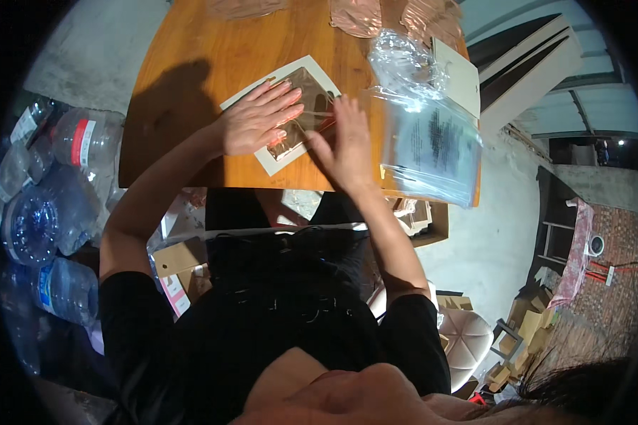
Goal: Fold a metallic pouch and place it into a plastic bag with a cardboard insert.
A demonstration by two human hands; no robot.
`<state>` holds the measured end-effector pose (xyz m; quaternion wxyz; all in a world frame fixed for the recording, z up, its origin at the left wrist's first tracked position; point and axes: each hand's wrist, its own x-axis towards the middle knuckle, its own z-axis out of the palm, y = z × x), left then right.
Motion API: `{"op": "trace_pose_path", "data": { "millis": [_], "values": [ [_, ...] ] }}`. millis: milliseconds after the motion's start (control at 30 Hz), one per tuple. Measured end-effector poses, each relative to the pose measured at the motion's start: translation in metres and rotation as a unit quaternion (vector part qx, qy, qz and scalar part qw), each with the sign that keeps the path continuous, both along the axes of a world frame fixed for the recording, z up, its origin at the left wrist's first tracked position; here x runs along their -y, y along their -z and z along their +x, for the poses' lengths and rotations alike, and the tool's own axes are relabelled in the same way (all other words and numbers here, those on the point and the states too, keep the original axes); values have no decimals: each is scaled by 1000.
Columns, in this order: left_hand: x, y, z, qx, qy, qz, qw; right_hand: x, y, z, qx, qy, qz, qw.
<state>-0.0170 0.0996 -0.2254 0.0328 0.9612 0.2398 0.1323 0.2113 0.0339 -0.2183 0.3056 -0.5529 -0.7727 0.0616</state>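
Note:
A flat cream card [271,163] with a glossy brown, see-through-looking panel [306,92] lies tilted on the wooden table [181,42]. My left hand [262,117] rests flat across the card's left part, its fingers stretched toward the panel's middle. At the card's right edge is my right hand [349,145], fingers extended and the thumb apart, pointing to the panel. Thin bright lines run over the panel between the two hands; whether they are film edges or reflections I cannot make out. Part of the panel is hidden under my left fingers.
A stack of clear plastic sleeves [432,152] lies right of my right hand, with crumpled clear film [404,64] and a cream box [457,74] behind. Copper-coloured pouches [358,15] lie at the far edge. Large plastic bottles [71,184] crowd the left; a cushioned stool [466,340] stands lower right.

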Motion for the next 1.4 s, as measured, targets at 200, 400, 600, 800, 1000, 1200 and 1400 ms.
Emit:
{"op": "trace_pose_path", "data": {
  "millis": [200,400,600,800,1000,1200,1400],
  "values": [
    [3,-5,5,-1,-38,2,999,-30,-29,94,191,103,108,970],
    [11,-6,5,23,-49,0,999,24,-38,87,150,27,78,985],
    [-4,7,-10,126,-23,81,989,88,-63,99,113,-10,42,993],
    [51,5,-56,243,-109,166,949,153,-46,157,33,95,-114,988],
    [172,41,-128,210,-283,-46,935,196,63,248,-154,110,-311,932],
    [207,105,-124,-25,-305,-126,944,189,135,189,-300,-13,-391,870],
    [189,79,-76,-57,-55,-173,982,178,172,183,-297,4,-376,878]
  ]
}}
